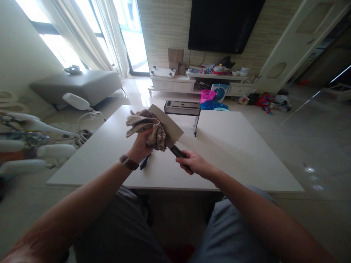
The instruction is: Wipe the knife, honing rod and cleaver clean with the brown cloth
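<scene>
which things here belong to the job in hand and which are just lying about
In the job:
cloth, in the left hand
cleaver, in the right hand
slotted rack and dark item on the table, probably

Lying about:
pink basket
cardboard boxes

We're in a home's living room: flat-screen television point(223, 25) up on the wall, cluttered white TV cabinet point(183, 87) below, pale curtains point(78, 34) hanging by the windows point(56, 49)!
</scene>
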Available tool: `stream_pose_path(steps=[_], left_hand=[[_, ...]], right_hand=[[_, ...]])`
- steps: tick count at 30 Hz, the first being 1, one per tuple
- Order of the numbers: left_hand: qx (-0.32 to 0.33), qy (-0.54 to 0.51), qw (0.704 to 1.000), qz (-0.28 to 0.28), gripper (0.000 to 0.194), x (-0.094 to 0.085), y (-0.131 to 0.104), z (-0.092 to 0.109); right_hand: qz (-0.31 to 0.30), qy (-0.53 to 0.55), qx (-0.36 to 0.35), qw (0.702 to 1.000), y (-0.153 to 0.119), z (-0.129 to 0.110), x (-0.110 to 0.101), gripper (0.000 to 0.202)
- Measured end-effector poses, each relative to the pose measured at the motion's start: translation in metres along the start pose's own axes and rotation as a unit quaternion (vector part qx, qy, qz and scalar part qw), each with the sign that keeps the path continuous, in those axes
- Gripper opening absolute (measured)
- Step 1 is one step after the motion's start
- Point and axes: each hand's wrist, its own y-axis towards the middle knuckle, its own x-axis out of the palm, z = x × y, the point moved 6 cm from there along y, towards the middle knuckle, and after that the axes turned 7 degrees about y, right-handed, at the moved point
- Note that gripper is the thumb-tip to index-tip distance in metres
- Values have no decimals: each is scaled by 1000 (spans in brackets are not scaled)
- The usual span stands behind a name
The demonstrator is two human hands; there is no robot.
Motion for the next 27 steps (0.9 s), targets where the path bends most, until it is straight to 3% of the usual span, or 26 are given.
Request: stream_pose_path(steps=[9,15,20,27], left_hand=[[-21,-4,1000,-12,21,12,-5,-21],[-97,16,995,-26,23,23,-27,-46],[-58,29,998,8,34,21,-30,-43],[-19,11,1000,13,33,16,-12,-25]], right_hand=[[66,23,-62,996,2,1,0,28],[94,-32,-55,994,3,6,1,21],[86,-59,-51,993,7,8,2,17],[102,-113,-75,986,7,2,-2,22]])
